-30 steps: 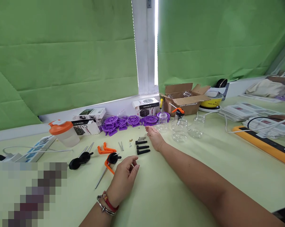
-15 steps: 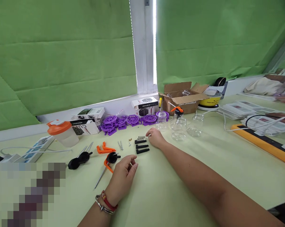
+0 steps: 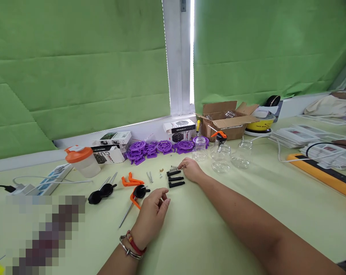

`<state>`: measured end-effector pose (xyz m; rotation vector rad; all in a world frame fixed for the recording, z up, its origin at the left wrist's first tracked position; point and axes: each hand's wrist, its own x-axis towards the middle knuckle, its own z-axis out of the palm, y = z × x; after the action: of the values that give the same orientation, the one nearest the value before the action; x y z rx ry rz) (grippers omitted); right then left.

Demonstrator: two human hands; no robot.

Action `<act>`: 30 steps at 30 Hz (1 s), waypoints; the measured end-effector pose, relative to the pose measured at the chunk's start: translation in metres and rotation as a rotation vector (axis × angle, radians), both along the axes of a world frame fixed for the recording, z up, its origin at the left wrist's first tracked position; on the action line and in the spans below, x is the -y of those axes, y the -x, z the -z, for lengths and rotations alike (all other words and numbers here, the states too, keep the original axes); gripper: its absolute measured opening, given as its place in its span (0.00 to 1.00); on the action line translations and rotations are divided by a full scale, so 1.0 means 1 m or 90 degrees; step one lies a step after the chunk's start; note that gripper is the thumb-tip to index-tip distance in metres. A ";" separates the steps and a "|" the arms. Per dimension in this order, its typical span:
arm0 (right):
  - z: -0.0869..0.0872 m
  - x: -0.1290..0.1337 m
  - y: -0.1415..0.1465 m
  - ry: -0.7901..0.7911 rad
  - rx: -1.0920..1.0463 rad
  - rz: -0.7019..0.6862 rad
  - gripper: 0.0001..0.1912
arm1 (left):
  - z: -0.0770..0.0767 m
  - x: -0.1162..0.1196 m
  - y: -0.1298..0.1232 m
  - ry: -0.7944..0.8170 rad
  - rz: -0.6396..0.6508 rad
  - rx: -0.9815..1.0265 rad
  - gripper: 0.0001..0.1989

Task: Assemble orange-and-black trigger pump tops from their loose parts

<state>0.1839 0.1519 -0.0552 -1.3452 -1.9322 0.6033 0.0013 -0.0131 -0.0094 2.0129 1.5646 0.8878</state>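
My right hand [image 3: 191,170] rests on the table with bent fingers drawn together. Its fingertips are at the right end of a row of small metal springs [image 3: 173,168]; whether they pinch one is hidden. Just below lie several black plastic handle-like parts [image 3: 176,178]. My left hand [image 3: 153,214] is loosely curled, thumb apart from the fingers, with nothing visible in it. Close to its left is a black round lid piece [image 3: 140,191] with an orange lever [image 3: 134,199] and a metal rod [image 3: 125,215]. Tiny brass pieces [image 3: 161,170] and metal pins [image 3: 149,177] lie between.
Clear jars [image 3: 221,162] stand right of my right hand, before an open carton [image 3: 230,128]. Purple wheel-shaped parts [image 3: 164,146] line the wall. Leftward are orange levers [image 3: 132,180], black lids [image 3: 106,189], a shaker bottle [image 3: 83,164] and a power strip [image 3: 52,179].
The whole view has shifted slightly, so things appear a little farther right. Both hands stay in nearly the same places among the parts.
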 end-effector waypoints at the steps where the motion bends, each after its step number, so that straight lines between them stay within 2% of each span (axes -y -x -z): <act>1: 0.000 0.000 0.000 0.000 -0.002 0.001 0.18 | 0.000 -0.001 0.003 -0.016 -0.016 -0.011 0.15; 3: 0.001 0.000 0.000 0.002 -0.003 -0.003 0.18 | -0.003 -0.004 0.013 -0.050 -0.082 -0.044 0.16; 6: 0.000 0.000 0.000 0.003 -0.005 -0.011 0.18 | -0.014 -0.008 0.032 -0.077 -0.254 -0.122 0.16; 8: 0.000 0.000 0.000 0.002 -0.008 -0.011 0.18 | -0.023 -0.010 0.045 -0.040 -0.355 -0.186 0.17; 10: 0.000 0.001 0.000 0.001 -0.010 -0.013 0.18 | -0.030 -0.011 0.053 0.015 -0.400 -0.235 0.19; 13: 0.001 0.002 0.000 -0.003 -0.013 -0.022 0.18 | -0.032 -0.013 0.059 0.092 -0.384 -0.285 0.23; 17: 0.001 0.002 0.000 -0.004 -0.019 -0.023 0.18 | -0.022 -0.015 0.058 0.151 -0.338 -0.301 0.22; 21: 0.000 0.002 0.000 0.001 -0.017 -0.020 0.17 | -0.013 -0.017 0.057 0.155 -0.306 -0.286 0.17; 25: -0.002 0.003 0.001 0.004 -0.011 -0.022 0.17 | -0.006 -0.020 0.061 0.149 -0.314 -0.277 0.12; 30: -0.003 0.002 -0.002 -0.007 -0.032 -0.002 0.16 | 0.000 -0.023 0.063 0.146 -0.300 -0.196 0.08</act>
<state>0.1860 0.1499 -0.0524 -1.3083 -1.8956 0.6204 -0.0617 0.0098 -0.0095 1.7048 2.2586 0.5304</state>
